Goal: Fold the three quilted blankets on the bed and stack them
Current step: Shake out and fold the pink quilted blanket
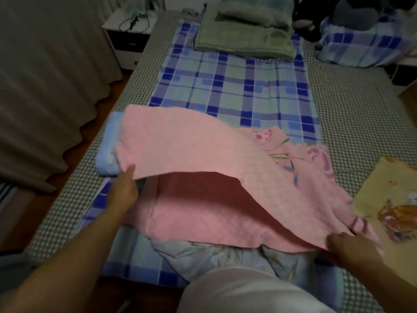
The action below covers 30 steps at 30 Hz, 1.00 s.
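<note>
A pink quilted blanket (198, 152) with a flower print lies across the middle of the bed, its near half lifted and folded over. My left hand (125, 190) holds its left edge, thumb on top. My right hand (352, 247) grips the edge at the lower right. A light blue folded blanket (108, 150) lies at the left, partly under the pink one. A yellow blanket (388, 199) with an orange print lies at the right edge. A pale blue-grey crumpled cloth (225, 256) sits under the pink blanket, close to me.
A blue plaid sheet (237, 86) covers the checked mattress (352, 114). Green folded bedding (243, 35) and a plaid pillow (361, 46) lie at the head. A nightstand (128, 30) and a curtain (45, 86) stand at the left. My knee (237, 290) is at the bottom.
</note>
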Motion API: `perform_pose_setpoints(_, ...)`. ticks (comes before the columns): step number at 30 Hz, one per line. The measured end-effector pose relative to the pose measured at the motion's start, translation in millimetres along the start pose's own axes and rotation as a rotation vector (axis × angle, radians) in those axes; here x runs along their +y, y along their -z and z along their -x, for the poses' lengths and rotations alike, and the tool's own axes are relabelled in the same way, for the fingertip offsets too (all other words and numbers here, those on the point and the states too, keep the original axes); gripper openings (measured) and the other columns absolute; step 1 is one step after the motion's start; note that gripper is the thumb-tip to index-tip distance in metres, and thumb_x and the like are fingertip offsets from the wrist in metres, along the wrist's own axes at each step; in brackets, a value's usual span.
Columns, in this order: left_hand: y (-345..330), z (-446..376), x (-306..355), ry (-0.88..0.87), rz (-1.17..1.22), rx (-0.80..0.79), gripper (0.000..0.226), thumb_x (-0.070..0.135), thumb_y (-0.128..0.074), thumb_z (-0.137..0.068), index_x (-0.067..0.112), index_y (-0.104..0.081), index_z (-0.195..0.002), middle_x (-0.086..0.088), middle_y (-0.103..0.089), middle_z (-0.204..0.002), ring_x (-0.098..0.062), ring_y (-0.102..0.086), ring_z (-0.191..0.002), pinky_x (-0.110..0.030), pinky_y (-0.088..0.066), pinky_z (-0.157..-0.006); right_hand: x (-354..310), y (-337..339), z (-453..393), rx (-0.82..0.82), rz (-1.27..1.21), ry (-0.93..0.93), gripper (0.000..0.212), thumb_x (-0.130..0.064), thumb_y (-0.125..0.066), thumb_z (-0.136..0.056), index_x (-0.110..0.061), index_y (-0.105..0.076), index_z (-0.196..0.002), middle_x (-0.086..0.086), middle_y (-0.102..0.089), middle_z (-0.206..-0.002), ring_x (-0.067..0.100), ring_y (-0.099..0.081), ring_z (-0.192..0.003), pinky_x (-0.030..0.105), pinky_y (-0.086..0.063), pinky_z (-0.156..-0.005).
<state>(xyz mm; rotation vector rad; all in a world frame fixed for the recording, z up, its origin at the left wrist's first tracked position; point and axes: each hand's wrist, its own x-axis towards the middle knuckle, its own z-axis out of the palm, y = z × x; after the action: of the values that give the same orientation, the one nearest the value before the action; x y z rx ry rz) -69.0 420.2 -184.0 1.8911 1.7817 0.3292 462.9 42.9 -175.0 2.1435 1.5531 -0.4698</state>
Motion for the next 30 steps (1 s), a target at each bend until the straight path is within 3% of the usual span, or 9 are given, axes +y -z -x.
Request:
perform_pose_setpoints(2,-47.1,32.1,-51.0,0.179,-0.160,-0.294,0.052,0.036,-0.046,-0.099,0.021,-0.040,-0.149,-0.021,-0.053,-0.141,-0.040,-0.056,-0.120,-0.046,-0.045,-0.101,-1.3,-14.9,2.8,-0.011,0.010,-0.009,0.056,-0.029,-0.099,-0.023,-0.019,-0.056,-0.057,0.004,-0.047,-0.051,0.027,-0.048,-0.031,0.034,-0.040,-0.031)
perform_pose_setpoints(6,-88.8,73.5,-102.5,0.610,-0.253,-0.404,0.056,0.025,-0.051,-0.098,0.004,-0.037,-0.148,-0.026,-0.041,-0.149,-0.044,-0.045,-0.132,-0.046,-0.038,-0.109,-5.5,-0.8,14.4,-0.003,-0.003,-0.109,0.053,-0.021,-0.100,-0.025,-0.017,-0.058,-0.057,0.006,-0.047,-0.053,0.029,-0.044,-0.030,0.022,-0.020,-0.040)
perform_pose_setpoints(9,-103.1,70.0,-112.7,0.912,0.185,-0.321,0.065,0.019,-0.060,-0.091,0.005,-0.030,-0.147,-0.025,-0.047,-0.138,-0.040,-0.054,-0.115,-0.049,-0.048,-0.095,-14.3,1.5,12.4,0.038,0.029,-0.109,0.042,-0.009,-0.094,-0.033,-0.016,-0.059,-0.056,0.009,-0.048,-0.056,0.027,-0.046,-0.030,0.027,-0.027,-0.042)
perform_pose_setpoints(12,-117.3,70.0,-107.8,1.113,0.724,-0.275,0.021,0.015,-0.059,-0.077,0.015,-0.057,-0.098,-0.015,-0.053,-0.079,-0.027,-0.053,-0.065,-0.038,-0.053,-0.054,-38.6,-7.4,5.6,0.132,0.085,-0.007,0.002,-0.009,-0.064,-0.064,-0.010,-0.063,-0.062,0.013,-0.052,-0.061,0.027,-0.048,-0.032,0.032,-0.032,-0.042)
perform_pose_setpoints(13,-121.6,68.7,-108.5,1.135,0.816,-0.252,0.009,0.012,-0.057,-0.077,0.016,-0.057,-0.086,-0.012,-0.052,-0.072,-0.025,-0.052,-0.061,-0.035,-0.051,-0.053,-48.9,-10.7,3.4,0.137,0.058,0.016,0.016,-0.011,-0.050,-0.069,-0.007,-0.064,-0.064,0.014,-0.052,-0.060,0.028,-0.048,-0.031,0.031,-0.031,-0.042)
perform_pose_setpoints(20,-120.9,53.4,-87.2,1.088,1.216,-0.143,0.020,0.024,-0.047,-0.096,0.014,-0.058,-0.109,-0.012,-0.060,-0.094,-0.032,-0.058,-0.088,-0.044,-0.050,-0.081,-82.6,-34.1,-12.7,0.206,0.159,0.055,0.028,-0.008,-0.037,-0.072,-0.003,-0.065,-0.068,0.015,-0.048,-0.048,0.028,-0.050,-0.031,0.040,-0.045,-0.041)
perform_pose_setpoints(25,-78.4,30.9,-60.0,0.987,1.600,0.102,0.030,0.021,-0.053,-0.100,0.012,-0.058,-0.128,-0.008,-0.066,-0.118,-0.030,-0.061,-0.105,-0.034,-0.053,-0.085,-71.4,3.3,5.6,0.179,0.120,-0.132,0.006,-0.007,-0.073,-0.071,-0.006,-0.070,-0.077,0.021,-0.054,-0.069,0.033,-0.051,-0.035,0.027,-0.029,-0.042)
perform_pose_setpoints(28,-57.0,-16.8,-42.0,0.983,1.175,0.569,0.034,0.002,-0.043,-0.102,-0.001,-0.053,-0.134,-0.017,-0.063,-0.126,-0.033,-0.064,-0.107,-0.036,-0.056,-0.087,-48.7,15.0,12.4,0.009,0.106,-0.294,0.052,-0.031,-0.088,-0.066,-0.013,-0.069,-0.111,0.018,-0.059,-0.097,0.038,-0.063,-0.062,0.038,-0.049,-0.046)
perform_pose_setpoints(30,-29.2,-13.7,9.7,0.603,1.020,0.501,0.028,0.011,-0.056,-0.097,-0.001,-0.058,-0.122,-0.013,-0.067,-0.114,-0.024,-0.068,-0.094,-0.024,-0.054,-0.077,-48.4,29.4,11.8,0.091,0.064,-0.229,0.056,-0.036,-0.083,-0.073,-0.017,-0.063,-0.122,0.013,-0.061,-0.111,0.035,-0.067,-0.071,0.039,-0.052,-0.048)
